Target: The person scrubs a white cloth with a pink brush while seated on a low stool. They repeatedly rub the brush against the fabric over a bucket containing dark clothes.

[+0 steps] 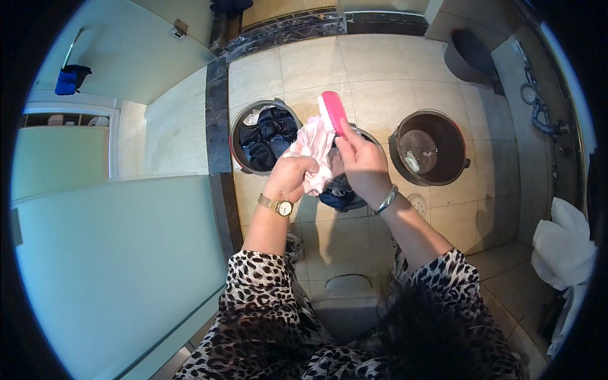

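Note:
My left hand (288,178) is closed on a bunched pale pink cloth (314,156). A pink scrub brush with white bristles (335,111) is in my right hand (363,164), its bristles against the upper part of the cloth. Both hands are raised over a bucket (375,135) that holds dark wet fabric (337,197) and is partly hidden by them. To the left a second bucket (234,142) holds dark cloth in water (273,130) with a small white piece at its edge. On the right stands a dark bucket (453,166) with a little whitish soap-like piece (411,162) at its bottom.
Another dark bucket (468,59) stands by the wall at the upper right. A dark marble sill (218,142) and frosted glass panels (118,266) are on the left. White cloth (563,247) hangs at the right, below wall pipes (546,121). The floor is tiled.

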Demonstrator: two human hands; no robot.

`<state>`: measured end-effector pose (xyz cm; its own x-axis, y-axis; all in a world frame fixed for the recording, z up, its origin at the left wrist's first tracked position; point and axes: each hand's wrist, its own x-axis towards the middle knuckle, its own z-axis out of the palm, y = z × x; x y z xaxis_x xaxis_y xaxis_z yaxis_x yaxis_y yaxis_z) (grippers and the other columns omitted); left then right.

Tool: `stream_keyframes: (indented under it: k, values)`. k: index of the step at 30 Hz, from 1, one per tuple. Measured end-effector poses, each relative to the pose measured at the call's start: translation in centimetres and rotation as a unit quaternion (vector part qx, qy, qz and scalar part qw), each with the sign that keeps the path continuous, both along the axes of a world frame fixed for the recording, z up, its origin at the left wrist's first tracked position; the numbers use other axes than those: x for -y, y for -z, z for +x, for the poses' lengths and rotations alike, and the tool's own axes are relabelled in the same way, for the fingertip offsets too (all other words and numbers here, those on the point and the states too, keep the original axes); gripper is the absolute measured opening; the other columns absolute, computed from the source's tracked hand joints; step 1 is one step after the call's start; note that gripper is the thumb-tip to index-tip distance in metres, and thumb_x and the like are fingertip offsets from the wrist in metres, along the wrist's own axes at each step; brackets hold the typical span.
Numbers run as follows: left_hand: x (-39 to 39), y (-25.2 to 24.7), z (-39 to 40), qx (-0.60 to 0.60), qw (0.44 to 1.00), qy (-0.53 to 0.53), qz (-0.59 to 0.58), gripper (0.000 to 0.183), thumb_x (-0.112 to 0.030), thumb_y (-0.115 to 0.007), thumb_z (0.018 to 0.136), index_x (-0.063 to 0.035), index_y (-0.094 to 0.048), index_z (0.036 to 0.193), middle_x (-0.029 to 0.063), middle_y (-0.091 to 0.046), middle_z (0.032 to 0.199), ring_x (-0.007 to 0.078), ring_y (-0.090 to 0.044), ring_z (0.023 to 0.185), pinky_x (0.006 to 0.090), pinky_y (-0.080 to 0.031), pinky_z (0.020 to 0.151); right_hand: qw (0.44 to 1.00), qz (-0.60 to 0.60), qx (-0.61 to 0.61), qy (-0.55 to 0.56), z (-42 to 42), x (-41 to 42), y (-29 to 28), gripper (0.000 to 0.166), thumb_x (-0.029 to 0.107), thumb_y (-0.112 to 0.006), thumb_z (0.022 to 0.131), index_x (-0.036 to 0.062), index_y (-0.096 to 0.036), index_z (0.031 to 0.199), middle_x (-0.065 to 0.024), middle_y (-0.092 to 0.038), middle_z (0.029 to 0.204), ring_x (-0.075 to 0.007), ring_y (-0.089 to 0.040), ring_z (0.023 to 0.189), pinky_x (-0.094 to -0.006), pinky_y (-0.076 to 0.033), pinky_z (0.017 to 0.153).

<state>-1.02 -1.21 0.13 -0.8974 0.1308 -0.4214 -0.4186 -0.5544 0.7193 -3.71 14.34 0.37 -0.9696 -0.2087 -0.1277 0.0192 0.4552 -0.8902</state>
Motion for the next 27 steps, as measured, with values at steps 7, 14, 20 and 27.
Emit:
stream_keyframes:
  k: [7,14,20,27]
  values:
    - [0.4,-0.1,-0.8,0.028,0.979,-0.066,0.191,0.083,-0.067,-0.032,0.087,0.0042,-0.045,0.127,0.0172,-0.050,0.129,0.0279,-0.051,0.116,0.0393,-0.039,0.100,0.984,0.104,-0.061,-0.130,3.0,0.8,-1.1,0.044,0.022,-0.047,0.093,0.0045,-0.041,0.133,-0.0053,-0.050,0.049,-0.0179,-0.052,0.043,-0.0285,-0.041,0.036]
    - [0.7,-0.4,-0.6,0.011,0.988,-0.090,0.124,0.099,-0.078,-0.028,0.078,0.0056,-0.038,0.131,0.0191,-0.050,0.128,0.0295,-0.050,0.117,0.0391,-0.040,0.100,0.976,0.051,-0.189,-0.097,5.6,2.3,-1.1,0.041,0.020,-0.048,0.093,0.0127,-0.046,0.133,-0.0094,-0.064,0.067,-0.0146,-0.061,0.054,-0.0292,-0.049,0.047]
    - [-0.7,-1.0,-0.9,0.024,0.984,-0.062,0.166,0.100,-0.078,-0.029,0.078,0.0058,-0.036,0.132,0.0187,-0.049,0.129,0.0300,-0.050,0.116,0.0394,-0.038,0.101,0.997,0.029,-0.074,-0.023,0.9,1.0,-0.1,0.042,0.022,-0.048,0.093,0.0080,-0.044,0.132,-0.0069,-0.056,0.053,-0.0149,-0.056,0.048,-0.0286,-0.047,0.043]
    - [-0.4,-0.3,-0.7,0.005,0.980,-0.062,0.187,0.096,-0.076,-0.030,0.080,0.0045,-0.038,0.132,0.0181,-0.048,0.130,0.0299,-0.050,0.117,0.0393,-0.039,0.101,0.994,0.073,-0.046,-0.068,1.9,0.9,-0.9,0.039,0.019,-0.051,0.092,0.0114,-0.049,0.130,-0.0123,-0.065,0.070,-0.0185,-0.063,0.054,-0.0304,-0.052,0.051]
